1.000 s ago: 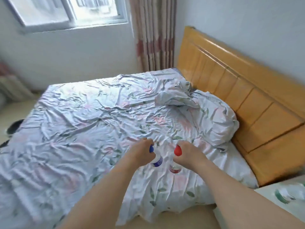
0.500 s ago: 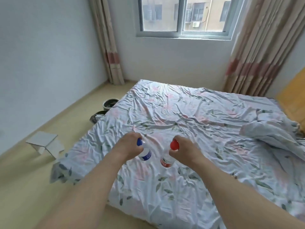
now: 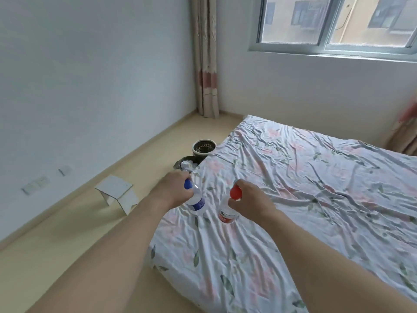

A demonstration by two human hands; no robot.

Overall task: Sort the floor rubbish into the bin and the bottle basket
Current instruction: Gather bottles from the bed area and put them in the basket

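While we stand at the bed's (image 3: pixel 293 188) near corner, its crumpled floral sheet fills our right side. On the floor (image 3: pixel 67 240) by the left wall lies a folded white card (image 3: pixel 117 195). Past the bed's left edge sit a dark basket (image 3: pixel 204 147) and a bin (image 3: pixel 186 162), seemingly holding white paper. Our left hand (image 3: pixel 173 192) grips the blue-capped bottle (image 3: pixel 195 202) by its neck; our right hand (image 3: pixel 250 201) grips the red-capped bottle (image 3: pixel 228 213) likewise, both over the sheet.
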